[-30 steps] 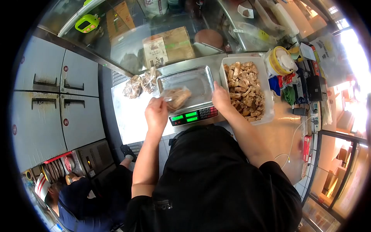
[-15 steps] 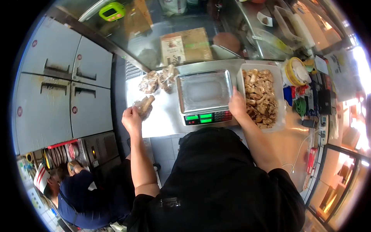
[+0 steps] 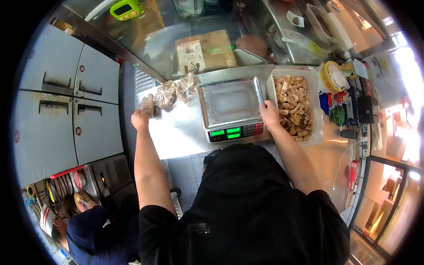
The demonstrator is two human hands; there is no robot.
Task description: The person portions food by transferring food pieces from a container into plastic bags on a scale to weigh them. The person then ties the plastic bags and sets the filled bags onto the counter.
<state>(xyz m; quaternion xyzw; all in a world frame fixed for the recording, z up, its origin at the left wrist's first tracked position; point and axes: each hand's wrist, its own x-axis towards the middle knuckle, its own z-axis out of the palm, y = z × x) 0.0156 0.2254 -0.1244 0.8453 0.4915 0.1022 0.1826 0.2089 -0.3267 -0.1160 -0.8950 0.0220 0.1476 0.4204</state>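
My left hand (image 3: 140, 120) is closed on a clear plastic bag (image 3: 148, 106) of brown pieces, low over the left end of the steel counter. Two more knotted bags, a middle bag (image 3: 165, 94) and a right-hand bag (image 3: 187, 87), lie beside it. A digital scale (image 3: 229, 104) with a bare metal pan and lit green displays stands in the centre. My right hand (image 3: 270, 116) is at the scale's right edge, fingers curled between it and a white tub (image 3: 316, 115). What those fingers grip, if anything, is hidden. Brown chunks, resembling mushrooms or cooked meat, fill the tub.
Behind a glass panel lies a cardboard box (image 3: 221, 49). A yellow-rimmed bucket (image 3: 332, 77) and assorted small items crowd the right side. White cabinets (image 3: 53, 119) line the left. A co-worker in dark blue (image 3: 90, 232) is at the lower left.
My left hand has carried its bag leftward and away from me, to beside the other two bags. My right hand stays by the scale's edge. The view has shifted slightly.
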